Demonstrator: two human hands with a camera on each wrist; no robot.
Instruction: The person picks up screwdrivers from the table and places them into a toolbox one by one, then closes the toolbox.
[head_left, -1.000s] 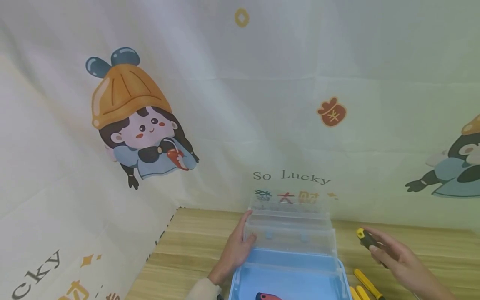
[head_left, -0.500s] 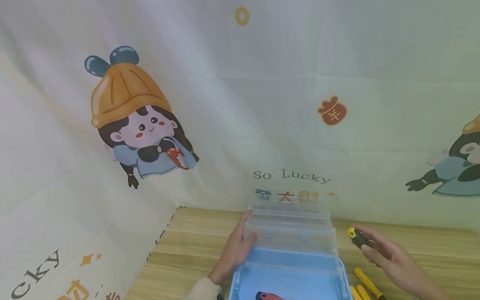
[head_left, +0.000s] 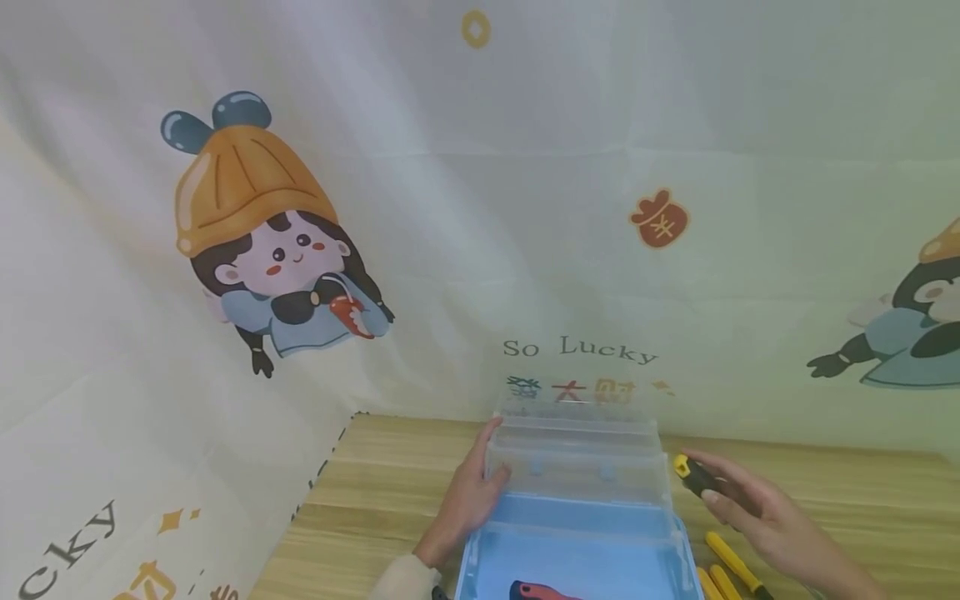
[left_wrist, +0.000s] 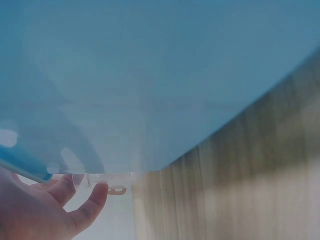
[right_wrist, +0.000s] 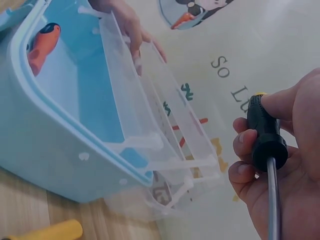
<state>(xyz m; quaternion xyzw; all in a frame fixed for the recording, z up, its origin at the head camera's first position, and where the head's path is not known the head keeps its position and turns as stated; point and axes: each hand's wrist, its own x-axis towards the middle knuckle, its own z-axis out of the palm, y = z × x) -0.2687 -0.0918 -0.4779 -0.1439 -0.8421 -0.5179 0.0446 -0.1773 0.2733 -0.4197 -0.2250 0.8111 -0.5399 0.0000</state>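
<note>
A light blue toolbox (head_left: 581,510) stands open, its clear stepped trays (head_left: 577,471) folded out toward the back. My left hand (head_left: 471,496) grips the left edge of these trays, thumb at the front and fingers along the side. To the right of the box, my right hand (head_left: 772,521) holds a screwdriver (right_wrist: 267,142) by its black handle with a yellow end. Its metal shaft points back toward the wrist in the right wrist view; the tip is out of frame. Inside the toolbox lies a red-and-black-handled tool (head_left: 542,591), partly cut off by the frame.
Several yellow-handled tools (head_left: 733,560) lie on the wooden table (head_left: 390,492) at the right of the box, under my right hand. Behind the table hangs a pale printed cloth (head_left: 570,208), close to the trays; it also covers the left side.
My right hand has moved left with the screwdriver, nearing the right edge of the toolbox trays. The left hand keeps its hold on the trays.
</note>
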